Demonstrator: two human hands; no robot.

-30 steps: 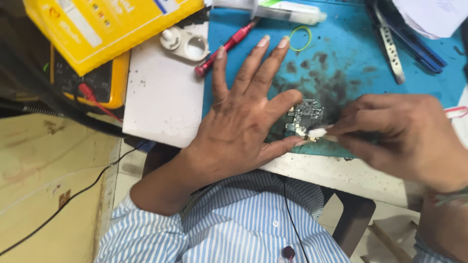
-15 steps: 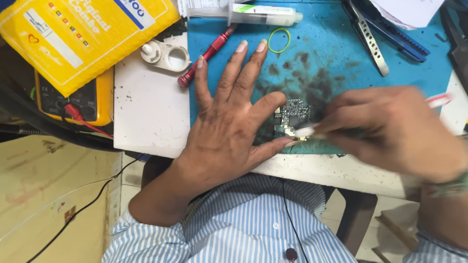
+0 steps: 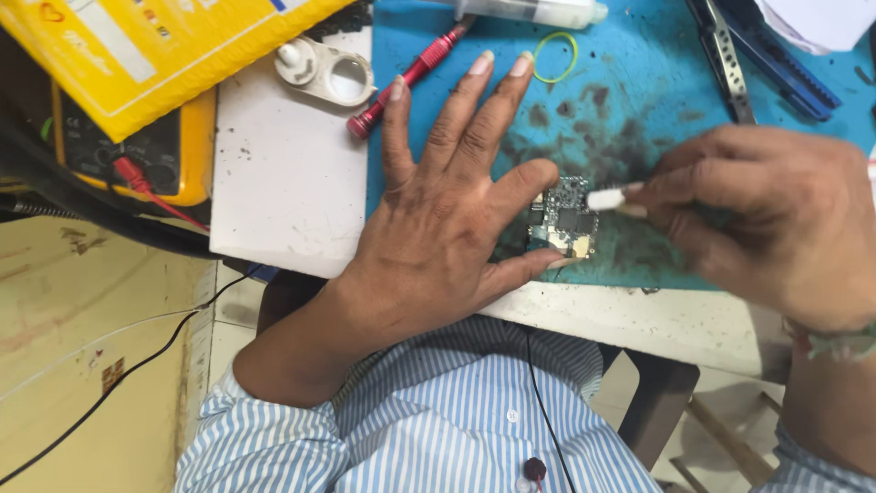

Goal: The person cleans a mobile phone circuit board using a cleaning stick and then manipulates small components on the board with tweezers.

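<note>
Head view: left hand (image 3: 438,219) steadies circuit board (image 3: 566,219); right hand (image 3: 776,219) pinches white swab (image 3: 604,198).

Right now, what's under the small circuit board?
The circuit board lies on the blue mat, stained dark around it. The left hand pins its edge; anything beneath the board is hidden.

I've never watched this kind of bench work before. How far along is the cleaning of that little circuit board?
Done: the circuit board lies bare on the stained blue mat. In hand: the left hand pins it flat while the right hand presses a white-tipped swab to its edge. Left: I can't tell how much remains; the red screwdriver and tweezers lie aside.
</note>
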